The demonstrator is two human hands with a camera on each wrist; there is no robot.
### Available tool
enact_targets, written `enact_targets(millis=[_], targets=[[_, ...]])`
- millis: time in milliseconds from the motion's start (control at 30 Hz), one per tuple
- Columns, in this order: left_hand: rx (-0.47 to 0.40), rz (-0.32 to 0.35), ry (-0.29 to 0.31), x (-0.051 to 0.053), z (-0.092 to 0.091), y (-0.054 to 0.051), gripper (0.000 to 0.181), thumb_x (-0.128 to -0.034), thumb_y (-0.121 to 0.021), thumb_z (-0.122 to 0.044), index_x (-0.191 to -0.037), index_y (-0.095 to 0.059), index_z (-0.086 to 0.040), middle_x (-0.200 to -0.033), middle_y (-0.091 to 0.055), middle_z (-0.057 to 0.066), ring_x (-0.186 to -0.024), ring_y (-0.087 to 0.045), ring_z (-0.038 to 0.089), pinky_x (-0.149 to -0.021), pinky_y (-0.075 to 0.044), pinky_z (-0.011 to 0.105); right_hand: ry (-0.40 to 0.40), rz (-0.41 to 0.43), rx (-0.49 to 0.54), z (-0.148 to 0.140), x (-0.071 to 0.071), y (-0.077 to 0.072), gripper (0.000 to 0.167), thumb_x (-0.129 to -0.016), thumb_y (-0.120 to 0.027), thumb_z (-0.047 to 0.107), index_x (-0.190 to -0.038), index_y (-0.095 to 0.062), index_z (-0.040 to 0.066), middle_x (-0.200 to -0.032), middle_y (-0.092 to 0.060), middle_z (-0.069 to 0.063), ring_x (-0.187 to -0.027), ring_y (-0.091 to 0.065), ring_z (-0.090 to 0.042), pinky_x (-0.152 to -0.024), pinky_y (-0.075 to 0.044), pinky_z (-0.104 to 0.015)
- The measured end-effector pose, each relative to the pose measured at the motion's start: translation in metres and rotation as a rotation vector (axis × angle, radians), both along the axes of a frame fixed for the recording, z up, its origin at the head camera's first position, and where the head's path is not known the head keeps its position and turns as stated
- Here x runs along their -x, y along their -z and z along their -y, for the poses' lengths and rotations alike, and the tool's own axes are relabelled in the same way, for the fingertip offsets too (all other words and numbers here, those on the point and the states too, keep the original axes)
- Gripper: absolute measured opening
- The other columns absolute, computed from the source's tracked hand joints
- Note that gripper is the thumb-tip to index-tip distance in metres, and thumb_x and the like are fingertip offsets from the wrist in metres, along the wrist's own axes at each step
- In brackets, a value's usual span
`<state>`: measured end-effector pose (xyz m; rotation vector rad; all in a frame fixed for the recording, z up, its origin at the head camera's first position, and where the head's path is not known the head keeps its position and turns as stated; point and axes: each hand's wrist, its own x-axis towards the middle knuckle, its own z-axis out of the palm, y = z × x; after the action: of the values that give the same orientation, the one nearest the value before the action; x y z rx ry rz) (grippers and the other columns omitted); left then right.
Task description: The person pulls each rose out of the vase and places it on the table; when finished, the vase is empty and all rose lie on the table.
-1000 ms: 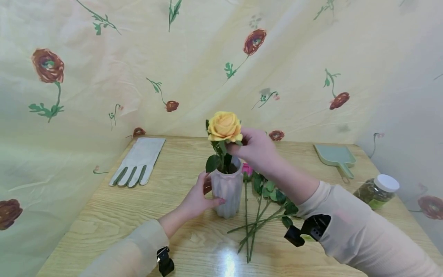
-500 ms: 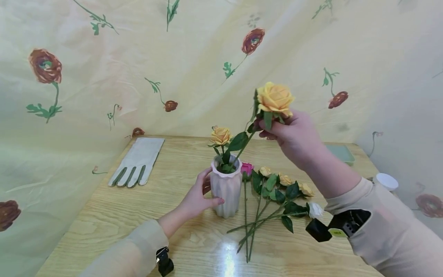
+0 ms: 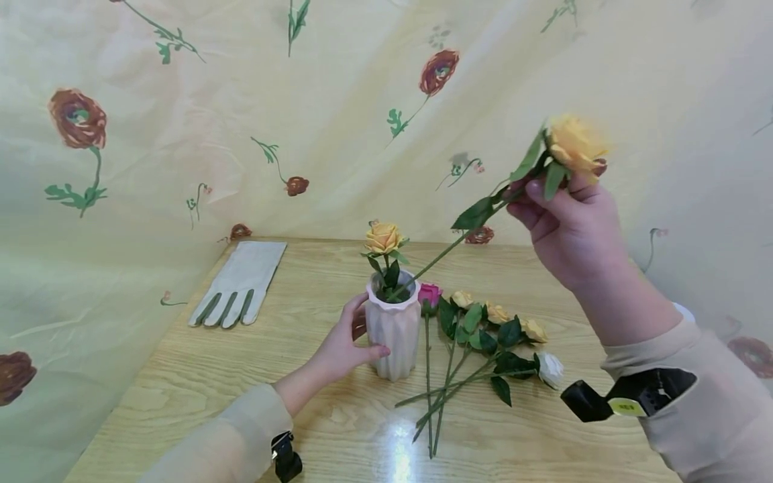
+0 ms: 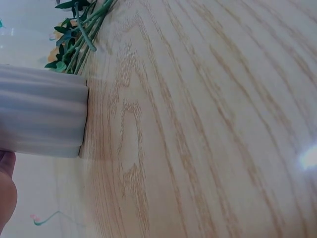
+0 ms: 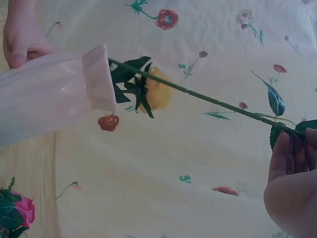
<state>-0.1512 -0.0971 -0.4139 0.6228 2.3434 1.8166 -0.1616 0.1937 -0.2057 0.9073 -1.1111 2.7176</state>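
My right hand [image 3: 576, 225] pinches a yellow rose [image 3: 575, 146] by its stem just below the bloom, up and to the right of the vase. That stem slants down to the left, its lower end still inside the mouth of the pale ribbed vase [image 3: 394, 339]. Around the vase's left side curls my left hand [image 3: 347, 342], thumb across the front. A second yellow rose [image 3: 384, 239] stands upright in the vase. In the right wrist view, the held green stem [image 5: 218, 102] crosses the vase rim, its bloom out of frame.
Right of the vase lie a pink rose [image 3: 430, 295], several yellow roses [image 3: 498, 313] and a white rose [image 3: 550, 369], stems crossing. A white glove [image 3: 244, 282] rests at the table's back left. My right sleeve mostly covers a white lid [image 3: 684, 312].
My right hand has moved up and to the right with the yellow rose, drawing most of its stem out of the vase. My left hand has stayed on the vase.
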Motion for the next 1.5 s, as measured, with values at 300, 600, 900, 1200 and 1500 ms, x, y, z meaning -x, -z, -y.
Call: enact_targets(millis=[300, 600, 900, 1200, 1500], targets=[[-0.003, -0.007, -0.008, 0.0, 0.002, 0.002, 0.092, -0.0776, -0.078, -0.012, -0.146, -0.018, -0.025, -0.141, -0.038, 0.018, -0.125, -0.043, 0.033, -0.106, -0.034, 0.044, 0.037, 0.044, 0.112, -0.022, 0.0, 0.002, 0.015, -0.09, -0.045, -0.017, -0.081, -0.057, -0.013, -0.084, -0.063, -0.025, -0.077, -0.065, -0.034, -0.069, -0.057, -0.036], [-0.015, 0.01, -0.014, 0.0, 0.003, 0.003, 0.092, -0.0772, -0.078, -0.012, -0.146, -0.018, -0.024, -0.141, -0.038, 0.017, -0.125, -0.042, 0.032, -0.106, -0.033, 0.043, -0.015, 0.168, 0.162, -0.041, 0.0, 0.025, 0.017, -0.094, -0.039, -0.014, -0.086, -0.055, -0.014, -0.085, -0.063, -0.026, -0.079, -0.065, -0.036, -0.069, -0.057, -0.037], [-0.016, -0.021, -0.007, -0.001, 0.004, 0.002, 0.093, -0.0772, -0.078, -0.01, -0.146, -0.017, -0.023, -0.14, -0.039, 0.019, -0.125, -0.042, 0.033, -0.106, -0.034, 0.043, -0.016, 0.234, 0.124, -0.045, -0.004, 0.067, 0.017, -0.095, -0.041, -0.011, -0.092, -0.058, -0.011, -0.089, -0.064, -0.024, -0.083, -0.066, -0.032, -0.075, -0.056, -0.034], [-0.01, -0.008, -0.008, 0.0, 0.003, 0.003, 0.093, -0.0773, -0.078, -0.011, -0.146, -0.017, -0.024, -0.141, -0.038, 0.019, -0.125, -0.042, 0.033, -0.106, -0.034, 0.043, -0.056, 0.26, 0.051, -0.048, -0.011, 0.116, 0.027, -0.096, -0.038, -0.011, -0.108, -0.06, -0.002, -0.094, -0.064, -0.017, -0.089, -0.065, -0.028, -0.082, -0.053, -0.033], [-0.016, 0.002, -0.008, 0.001, 0.003, 0.005, 0.094, -0.0772, -0.078, -0.011, -0.146, -0.016, -0.024, -0.141, -0.038, 0.018, -0.125, -0.042, 0.032, -0.106, -0.034, 0.043, -0.084, 0.307, 0.063, -0.048, -0.021, 0.154, 0.032, -0.096, -0.037, -0.012, -0.105, -0.065, -0.001, -0.096, -0.066, -0.018, -0.094, -0.065, -0.028, -0.085, -0.052, -0.032]])
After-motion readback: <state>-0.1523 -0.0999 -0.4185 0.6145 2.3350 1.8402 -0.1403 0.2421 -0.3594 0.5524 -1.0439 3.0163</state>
